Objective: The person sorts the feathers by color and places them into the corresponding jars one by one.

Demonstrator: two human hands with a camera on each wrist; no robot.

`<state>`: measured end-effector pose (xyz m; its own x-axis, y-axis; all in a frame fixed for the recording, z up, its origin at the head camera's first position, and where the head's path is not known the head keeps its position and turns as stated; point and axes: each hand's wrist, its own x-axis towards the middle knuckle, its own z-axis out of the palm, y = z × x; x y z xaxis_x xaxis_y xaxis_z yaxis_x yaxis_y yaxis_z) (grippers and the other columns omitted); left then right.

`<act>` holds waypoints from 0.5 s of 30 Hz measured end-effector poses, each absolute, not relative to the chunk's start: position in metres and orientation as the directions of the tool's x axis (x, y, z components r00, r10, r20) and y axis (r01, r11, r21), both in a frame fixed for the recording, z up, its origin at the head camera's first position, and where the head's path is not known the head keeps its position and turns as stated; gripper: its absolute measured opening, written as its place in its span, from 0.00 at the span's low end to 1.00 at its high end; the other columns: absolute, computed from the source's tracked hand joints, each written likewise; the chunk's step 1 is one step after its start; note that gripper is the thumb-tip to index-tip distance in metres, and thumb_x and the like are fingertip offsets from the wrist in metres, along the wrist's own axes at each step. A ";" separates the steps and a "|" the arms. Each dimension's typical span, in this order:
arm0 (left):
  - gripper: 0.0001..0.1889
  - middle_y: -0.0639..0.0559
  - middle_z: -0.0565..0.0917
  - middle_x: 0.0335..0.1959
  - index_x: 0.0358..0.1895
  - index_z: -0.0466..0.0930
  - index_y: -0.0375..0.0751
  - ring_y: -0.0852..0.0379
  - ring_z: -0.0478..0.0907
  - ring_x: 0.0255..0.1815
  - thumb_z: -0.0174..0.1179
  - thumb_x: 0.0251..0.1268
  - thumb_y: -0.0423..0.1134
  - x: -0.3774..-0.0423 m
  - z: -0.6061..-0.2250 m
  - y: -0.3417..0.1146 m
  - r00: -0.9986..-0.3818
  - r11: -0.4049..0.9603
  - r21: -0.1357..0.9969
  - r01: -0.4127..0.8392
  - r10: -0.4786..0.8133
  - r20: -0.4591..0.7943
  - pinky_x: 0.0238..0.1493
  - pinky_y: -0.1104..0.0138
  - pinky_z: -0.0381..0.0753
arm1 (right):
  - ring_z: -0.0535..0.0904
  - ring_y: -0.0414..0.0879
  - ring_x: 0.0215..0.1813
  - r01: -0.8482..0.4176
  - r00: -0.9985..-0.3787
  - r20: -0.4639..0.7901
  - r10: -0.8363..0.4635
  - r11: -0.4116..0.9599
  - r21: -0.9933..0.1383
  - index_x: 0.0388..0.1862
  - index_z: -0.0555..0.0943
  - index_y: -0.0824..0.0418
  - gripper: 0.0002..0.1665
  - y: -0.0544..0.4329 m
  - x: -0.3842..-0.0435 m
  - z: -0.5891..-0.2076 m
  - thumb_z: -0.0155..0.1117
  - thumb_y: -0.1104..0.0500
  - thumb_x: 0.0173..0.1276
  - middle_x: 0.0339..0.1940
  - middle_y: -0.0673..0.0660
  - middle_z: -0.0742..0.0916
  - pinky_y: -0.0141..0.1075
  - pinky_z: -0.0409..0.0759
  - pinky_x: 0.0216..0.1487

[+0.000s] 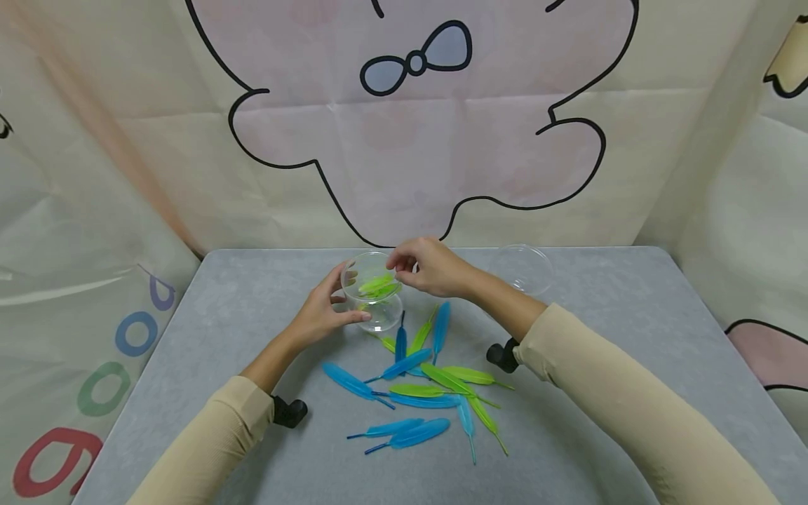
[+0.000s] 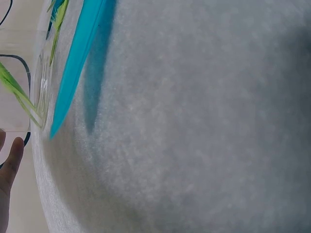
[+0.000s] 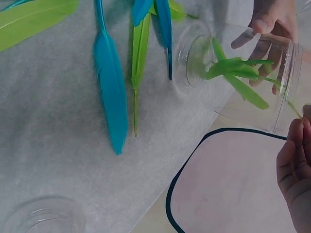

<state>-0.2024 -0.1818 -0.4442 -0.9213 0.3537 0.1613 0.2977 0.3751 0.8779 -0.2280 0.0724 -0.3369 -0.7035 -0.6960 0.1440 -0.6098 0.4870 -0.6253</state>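
My left hand (image 1: pixel 322 308) grips a clear plastic jar (image 1: pixel 382 318) from its left side, near the back of the table. Inside it lie several bright green feathers (image 1: pixel 376 287). At the mouth, my right hand (image 1: pixel 435 270) pinches the thin quill of a green feather (image 3: pixel 293 108) between thumb and fingertips; that feather's vane is down inside the jar. In the left wrist view only the fingers (image 2: pixel 12 165) of the left hand show at the edge, beside the jar.
Loose blue feathers (image 1: pixel 419 433) and green feathers (image 1: pixel 451 379) lie scattered on the grey table (image 1: pixel 265 463) in front of the jar. A clear round lid (image 1: pixel 524 270) rests at the back right, behind the right forearm. A printed cloth (image 1: pixel 404 140) hangs behind the table.
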 end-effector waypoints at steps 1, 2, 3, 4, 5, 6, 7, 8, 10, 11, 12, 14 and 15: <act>0.52 0.36 0.71 0.68 0.78 0.52 0.44 0.40 0.69 0.67 0.77 0.53 0.38 -0.202 -0.444 -0.182 -0.922 0.377 0.877 0.297 0.353 0.161 0.59 0.45 0.76 | 0.81 0.43 0.35 -0.609 -0.703 0.145 -0.696 0.484 -0.629 0.42 0.86 0.65 0.08 0.072 -0.228 -0.337 0.62 0.69 0.68 0.33 0.53 0.87 0.35 0.82 0.42; 0.52 0.36 0.71 0.68 0.78 0.52 0.44 0.40 0.69 0.67 0.77 0.53 0.38 -0.202 -0.444 -0.182 -0.922 0.377 0.878 0.296 0.354 0.159 0.59 0.45 0.76 | 0.81 0.43 0.35 -0.609 -0.702 0.146 -0.697 0.481 -0.631 0.42 0.86 0.65 0.08 0.073 -0.228 -0.337 0.62 0.68 0.68 0.33 0.53 0.87 0.35 0.82 0.43; 0.52 0.35 0.71 0.68 0.79 0.52 0.44 0.39 0.69 0.67 0.77 0.53 0.38 -0.202 -0.444 -0.182 -0.922 0.377 0.878 0.295 0.354 0.157 0.59 0.45 0.76 | 0.81 0.43 0.36 -0.611 -0.701 0.150 -0.697 0.479 -0.631 0.42 0.86 0.65 0.08 0.073 -0.228 -0.338 0.62 0.68 0.68 0.33 0.53 0.87 0.35 0.82 0.42; 0.52 0.35 0.71 0.68 0.79 0.52 0.45 0.39 0.69 0.67 0.77 0.53 0.38 -0.203 -0.444 -0.182 -0.922 0.377 0.878 0.294 0.356 0.156 0.59 0.45 0.76 | 0.81 0.43 0.36 -0.613 -0.700 0.156 -0.697 0.474 -0.632 0.42 0.86 0.65 0.08 0.074 -0.228 -0.338 0.63 0.67 0.68 0.34 0.53 0.87 0.35 0.82 0.42; 0.52 0.36 0.71 0.68 0.79 0.52 0.45 0.38 0.69 0.68 0.77 0.53 0.39 -0.203 -0.444 -0.182 -0.922 0.380 0.877 0.293 0.355 0.154 0.59 0.45 0.76 | 0.81 0.43 0.36 -0.615 -0.699 0.161 -0.697 0.471 -0.633 0.43 0.85 0.65 0.08 0.075 -0.228 -0.338 0.63 0.68 0.68 0.34 0.53 0.87 0.35 0.82 0.42; 0.52 0.36 0.71 0.68 0.79 0.52 0.46 0.38 0.69 0.68 0.77 0.53 0.39 -0.203 -0.444 -0.181 -0.922 0.381 0.877 0.292 0.355 0.153 0.59 0.45 0.76 | 0.81 0.43 0.36 -0.616 -0.699 0.166 -0.695 0.468 -0.634 0.43 0.85 0.65 0.08 0.076 -0.228 -0.339 0.63 0.68 0.68 0.34 0.53 0.87 0.35 0.82 0.42; 0.52 0.36 0.71 0.68 0.79 0.52 0.46 0.38 0.69 0.68 0.77 0.53 0.39 -0.203 -0.444 -0.181 -0.922 0.383 0.877 0.292 0.355 0.152 0.59 0.45 0.76 | 0.81 0.43 0.36 -0.615 -0.702 0.169 -0.692 0.468 -0.635 0.43 0.85 0.65 0.08 0.078 -0.228 -0.339 0.63 0.68 0.68 0.34 0.53 0.87 0.35 0.82 0.42; 0.52 0.36 0.70 0.68 0.79 0.52 0.45 0.38 0.69 0.68 0.77 0.53 0.39 -0.203 -0.444 -0.181 -0.923 0.383 0.877 0.290 0.354 0.151 0.59 0.45 0.76 | 0.81 0.43 0.37 -0.614 -0.703 0.172 -0.690 0.468 -0.636 0.43 0.85 0.65 0.08 0.079 -0.227 -0.340 0.63 0.68 0.68 0.34 0.53 0.87 0.35 0.82 0.41; 0.52 0.36 0.70 0.68 0.79 0.52 0.44 0.38 0.68 0.68 0.76 0.53 0.38 -0.203 -0.443 -0.181 -0.924 0.385 0.877 0.288 0.352 0.149 0.59 0.44 0.76 | 0.81 0.43 0.37 -0.604 -0.710 0.167 -0.684 0.470 -0.643 0.44 0.85 0.65 0.08 0.083 -0.227 -0.340 0.63 0.68 0.68 0.34 0.53 0.86 0.36 0.82 0.41; 0.52 0.36 0.70 0.69 0.78 0.52 0.43 0.38 0.68 0.68 0.76 0.53 0.38 -0.203 -0.443 -0.181 -0.925 0.385 0.878 0.286 0.350 0.148 0.59 0.44 0.75 | 0.81 0.43 0.37 -0.597 -0.715 0.158 -0.681 0.476 -0.646 0.44 0.85 0.65 0.08 0.085 -0.226 -0.340 0.63 0.67 0.68 0.34 0.53 0.86 0.35 0.82 0.41; 0.52 0.36 0.70 0.69 0.78 0.52 0.42 0.38 0.68 0.68 0.76 0.53 0.38 -0.203 -0.443 -0.181 -0.926 0.384 0.879 0.284 0.348 0.147 0.59 0.44 0.75 | 0.81 0.43 0.37 -0.591 -0.718 0.151 -0.679 0.481 -0.648 0.44 0.85 0.64 0.08 0.087 -0.225 -0.341 0.63 0.67 0.68 0.34 0.52 0.86 0.35 0.82 0.40; 0.52 0.36 0.70 0.69 0.78 0.52 0.42 0.38 0.68 0.69 0.76 0.53 0.37 -0.203 -0.443 -0.181 -0.927 0.383 0.880 0.279 0.346 0.144 0.60 0.44 0.75 | 0.80 0.43 0.36 -0.579 -0.719 0.133 -0.682 0.482 -0.658 0.45 0.84 0.64 0.08 0.091 -0.223 -0.342 0.64 0.67 0.68 0.34 0.51 0.86 0.36 0.82 0.40; 0.52 0.36 0.70 0.69 0.78 0.52 0.42 0.38 0.68 0.69 0.76 0.53 0.37 -0.202 -0.442 -0.181 -0.928 0.383 0.881 0.277 0.345 0.141 0.60 0.44 0.75 | 0.80 0.43 0.36 -0.573 -0.720 0.125 -0.683 0.483 -0.662 0.45 0.84 0.64 0.08 0.093 -0.222 -0.344 0.64 0.66 0.68 0.33 0.51 0.86 0.35 0.82 0.40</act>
<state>-0.2024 -0.1810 -0.4425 -0.9280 0.3447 0.1413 0.2766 0.3834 0.8812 -0.2216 0.0934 -0.3440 -0.7198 -0.6828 0.1251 -0.5734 0.4832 -0.6616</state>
